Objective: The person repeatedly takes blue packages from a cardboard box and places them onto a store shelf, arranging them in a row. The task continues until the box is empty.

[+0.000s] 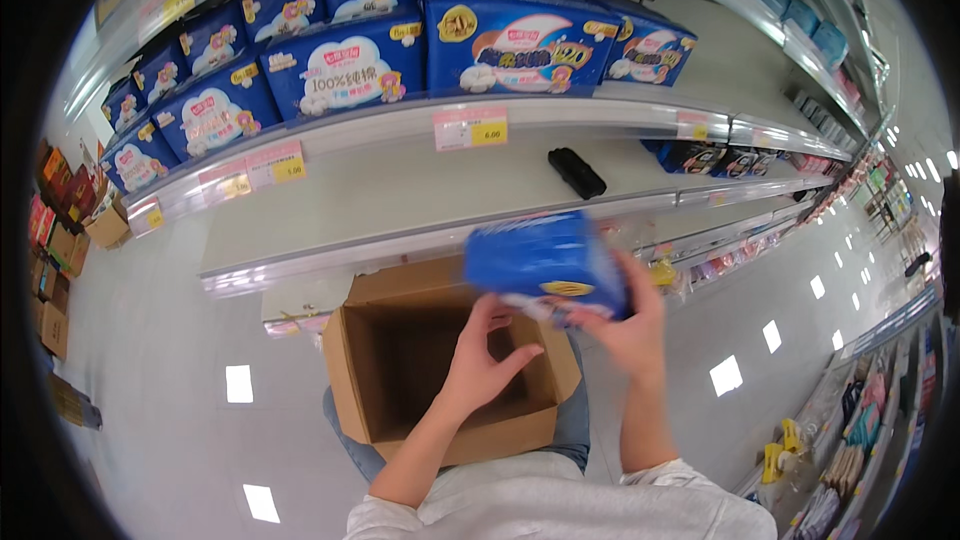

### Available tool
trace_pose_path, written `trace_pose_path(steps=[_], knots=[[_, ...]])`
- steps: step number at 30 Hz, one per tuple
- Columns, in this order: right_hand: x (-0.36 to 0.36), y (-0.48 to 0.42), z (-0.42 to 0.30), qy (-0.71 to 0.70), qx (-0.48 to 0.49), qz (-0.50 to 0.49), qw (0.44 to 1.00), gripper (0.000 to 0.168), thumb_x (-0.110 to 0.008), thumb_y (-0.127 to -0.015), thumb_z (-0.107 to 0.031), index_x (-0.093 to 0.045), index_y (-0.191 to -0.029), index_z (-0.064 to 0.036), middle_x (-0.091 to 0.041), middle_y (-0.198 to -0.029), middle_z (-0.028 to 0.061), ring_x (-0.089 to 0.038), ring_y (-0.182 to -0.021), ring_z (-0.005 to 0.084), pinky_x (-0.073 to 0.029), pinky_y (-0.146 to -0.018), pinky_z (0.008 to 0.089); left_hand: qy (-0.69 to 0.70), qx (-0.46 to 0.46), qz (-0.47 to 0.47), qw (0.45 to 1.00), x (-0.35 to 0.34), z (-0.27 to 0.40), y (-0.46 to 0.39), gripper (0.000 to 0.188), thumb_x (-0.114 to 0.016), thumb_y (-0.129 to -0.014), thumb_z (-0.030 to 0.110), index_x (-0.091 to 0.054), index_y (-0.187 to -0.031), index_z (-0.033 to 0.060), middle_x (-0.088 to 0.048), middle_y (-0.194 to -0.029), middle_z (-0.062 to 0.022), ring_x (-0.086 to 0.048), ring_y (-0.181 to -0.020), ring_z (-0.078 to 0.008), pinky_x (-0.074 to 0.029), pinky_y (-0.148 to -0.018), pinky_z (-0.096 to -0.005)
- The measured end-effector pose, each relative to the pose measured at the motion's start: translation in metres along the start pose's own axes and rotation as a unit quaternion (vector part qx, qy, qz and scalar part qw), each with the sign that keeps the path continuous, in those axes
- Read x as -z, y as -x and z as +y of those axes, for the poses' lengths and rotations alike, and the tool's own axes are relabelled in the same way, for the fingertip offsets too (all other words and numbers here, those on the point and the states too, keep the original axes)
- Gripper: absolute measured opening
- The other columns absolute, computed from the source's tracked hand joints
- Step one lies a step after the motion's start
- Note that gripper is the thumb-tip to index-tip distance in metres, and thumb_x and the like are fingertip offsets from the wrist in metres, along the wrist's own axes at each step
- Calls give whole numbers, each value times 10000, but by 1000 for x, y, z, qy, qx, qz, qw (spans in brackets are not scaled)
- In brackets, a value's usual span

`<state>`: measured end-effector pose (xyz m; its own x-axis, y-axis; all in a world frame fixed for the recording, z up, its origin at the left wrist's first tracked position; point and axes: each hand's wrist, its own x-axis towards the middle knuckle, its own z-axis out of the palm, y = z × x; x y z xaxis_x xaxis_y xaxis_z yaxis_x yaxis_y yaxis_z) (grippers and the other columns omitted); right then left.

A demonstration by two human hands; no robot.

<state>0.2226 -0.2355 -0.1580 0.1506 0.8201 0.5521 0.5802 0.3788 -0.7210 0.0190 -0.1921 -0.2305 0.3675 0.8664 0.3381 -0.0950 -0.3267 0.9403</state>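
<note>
A blue package of sanitary pads (536,259), blurred by motion, is held above the right part of a cardboard box. My right hand (626,315) grips its right end. Close below its lower left edge is my left hand (487,356), fingers and thumb apart and curved; whether a fingertip touches the package cannot be told. The cardboard box (442,446) stands with its flaps spread on my lap, and its visible inside shows bare brown walls; my left hand and forearm hide part of it.
Blue sanitary pad packages (345,67) line the upper shelf, smaller ones stacked behind. A black object (577,172) lies on the shelf below (390,195), whose front edge is just beyond the box. Cartons (56,326) stand at far left; another goods rack (862,457) is at lower right.
</note>
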Motion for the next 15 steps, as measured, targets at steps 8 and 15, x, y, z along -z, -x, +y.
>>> trace_pose_path(steps=[8, 15], knots=[[147, -174, -2, 324, 293, 247, 865, 531, -820, -736, -115, -616, -1224, -70, -607, -1275, 169, -534, -1240, 372, -400, -1051, 441, -234, 27, -270, 934, -9, -48, 51, 375, -676, -917, 289, -613, -1204, 56, -676, -1091, -149, -662, -1005, -335, -541, -862, -413], [172, -259, 15, 306, 235, 17, 922, 583, -800, -772, -187, -608, -1316, -99, -606, -1285, 167, -557, -1203, 374, -435, -1018, 421, -310, 23, -280, 908, -14, -64, 65, 344, -583, -957, 339, -617, -1159, 62, -667, -1105, -149, -639, -1034, -363, -523, -879, -455]])
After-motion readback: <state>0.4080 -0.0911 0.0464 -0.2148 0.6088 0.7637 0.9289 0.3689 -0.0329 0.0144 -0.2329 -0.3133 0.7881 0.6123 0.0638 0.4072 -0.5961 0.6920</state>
